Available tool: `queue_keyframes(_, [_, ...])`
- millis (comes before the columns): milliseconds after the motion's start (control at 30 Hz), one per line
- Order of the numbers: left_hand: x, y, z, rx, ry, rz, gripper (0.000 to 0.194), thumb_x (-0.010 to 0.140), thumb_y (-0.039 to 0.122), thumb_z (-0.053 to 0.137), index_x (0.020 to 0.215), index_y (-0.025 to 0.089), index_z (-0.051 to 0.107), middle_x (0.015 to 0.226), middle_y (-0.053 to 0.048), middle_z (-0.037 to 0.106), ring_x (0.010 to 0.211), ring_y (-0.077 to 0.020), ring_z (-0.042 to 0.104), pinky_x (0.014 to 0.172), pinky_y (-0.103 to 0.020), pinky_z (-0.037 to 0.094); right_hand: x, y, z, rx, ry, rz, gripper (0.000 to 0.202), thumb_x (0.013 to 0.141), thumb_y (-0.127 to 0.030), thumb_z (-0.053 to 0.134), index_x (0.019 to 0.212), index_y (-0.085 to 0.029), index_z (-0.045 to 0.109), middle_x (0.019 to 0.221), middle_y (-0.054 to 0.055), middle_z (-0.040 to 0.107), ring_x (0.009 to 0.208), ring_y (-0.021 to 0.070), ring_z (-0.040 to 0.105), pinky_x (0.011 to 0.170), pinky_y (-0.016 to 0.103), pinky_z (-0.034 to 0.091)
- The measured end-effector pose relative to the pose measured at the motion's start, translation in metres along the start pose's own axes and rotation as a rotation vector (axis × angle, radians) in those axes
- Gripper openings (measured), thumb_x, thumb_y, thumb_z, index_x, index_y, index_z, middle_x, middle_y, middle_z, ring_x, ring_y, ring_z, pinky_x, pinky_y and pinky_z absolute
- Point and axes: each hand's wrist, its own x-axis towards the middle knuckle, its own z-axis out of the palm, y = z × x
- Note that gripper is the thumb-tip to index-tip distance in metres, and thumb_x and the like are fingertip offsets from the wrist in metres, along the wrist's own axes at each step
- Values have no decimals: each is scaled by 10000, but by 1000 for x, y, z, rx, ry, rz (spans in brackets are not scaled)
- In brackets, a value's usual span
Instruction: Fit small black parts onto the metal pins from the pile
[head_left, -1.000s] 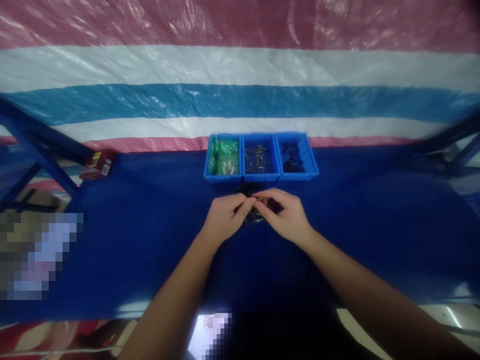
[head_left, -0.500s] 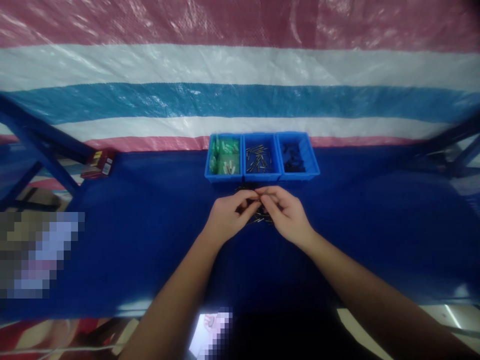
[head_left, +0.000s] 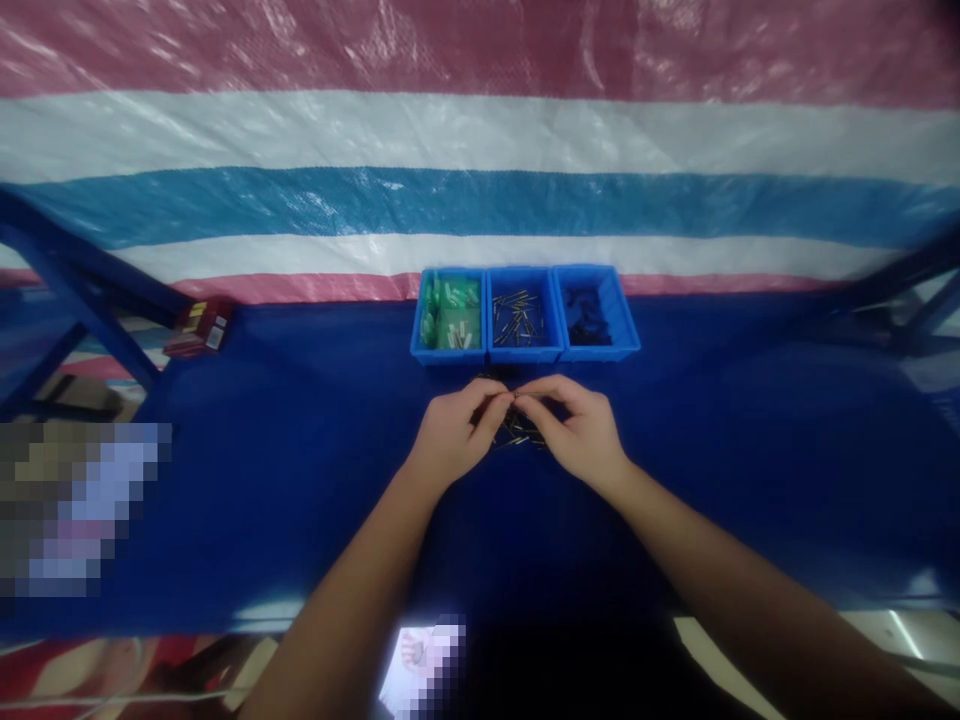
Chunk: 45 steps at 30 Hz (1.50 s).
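Note:
My left hand [head_left: 457,430] and my right hand [head_left: 583,425] meet above the blue table, thumb and fingers of each pinched together at the fingertips. Whatever lies between the fingertips is too small to make out. Beneath and behind the hands is a dark pile of thin metal pieces [head_left: 517,437], partly hidden by them. Just beyond stand three blue bins in a row: the left bin [head_left: 450,356] has green bags and pale pieces, the middle bin [head_left: 525,355] thin metal pins, the right bin [head_left: 601,353] dark pieces.
A red box [head_left: 199,328] rests at the table's back left, beside a blue metal frame [head_left: 97,300]. Striped plastic sheeting [head_left: 480,205] hangs behind the blue table [head_left: 300,430]. A lit screen [head_left: 409,670] shows below the front edge.
My left fingertips have moved slightly left, and the fingers of my right hand have shifted a little and straightened. Both hands remain pinched together above the pile.

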Motion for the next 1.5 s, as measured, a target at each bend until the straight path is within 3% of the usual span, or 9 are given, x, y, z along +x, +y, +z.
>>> queue_keyframes(167, [1,2,-1,-55,-33,9,145,969,287,569,1030,202,670,833,9,739,642,-89,663,631,-187,495,1,-3,-5,-93,-78,-141,147,948,-244,610,857,-192,713,787,25,718,713,149,651,685,286,509])
queue_keyframes(367, [1,4,-2,-62,-53,25,130,973,278,569,963,191,667,777,18,716,622,-82,645,599,-179,467,-1,-6,-4,-12,-116,9,409,999,-322,525,627,-183,624,525,-29,583,493,89,557,527,231,430])
queue_keyframes(600, [1,2,-3,-41,-28,-23,146,983,274,538,947,189,651,688,37,660,547,-72,590,550,-185,423,0,-3,0,-4,-23,-12,133,898,-304,678,960,-195,723,688,-13,667,591,116,591,580,245,477])
queue_keyframes(700, [1,2,-3,-58,-47,-21,158,984,284,537,942,189,656,713,29,669,564,-75,595,560,-189,431,0,-4,-1,-25,-37,-12,147,915,-307,655,846,-190,711,691,-3,670,604,117,593,577,242,463])
queue_keyframes(767, [1,2,-2,-69,-53,-21,156,979,294,547,947,189,658,748,18,686,585,-81,607,572,-193,441,0,-5,-3,-30,-58,1,294,951,-324,602,701,-183,661,621,-8,638,565,106,574,557,237,437])
queue_keyframes(967, [0,4,-1,-133,-63,-49,131,965,294,576,1032,203,643,786,12,709,636,-97,654,607,-195,488,0,-5,-5,17,-118,33,453,991,-358,532,580,-179,597,487,-32,552,467,84,525,517,226,410])
queue_keyframes(1267, [0,1,-2,-73,-52,-42,146,984,293,543,951,194,644,705,33,655,556,-75,586,551,-194,430,0,-2,1,-11,-49,13,133,898,-317,669,950,-200,705,703,-13,657,601,115,580,576,245,470])
queue_keyframes(1367, [0,1,-2,-72,-60,-39,165,985,304,540,934,193,651,717,25,665,567,-80,593,556,-199,437,0,-4,0,-10,-68,27,126,915,-312,650,894,-199,702,728,2,685,622,123,606,587,250,478])
queue_keyframes(1500, [0,2,-1,-105,-78,-50,164,974,329,560,975,197,656,755,7,704,597,-98,628,571,-209,469,1,-5,-3,-27,-94,40,285,951,-349,603,717,-195,653,654,0,672,595,123,613,579,246,469])
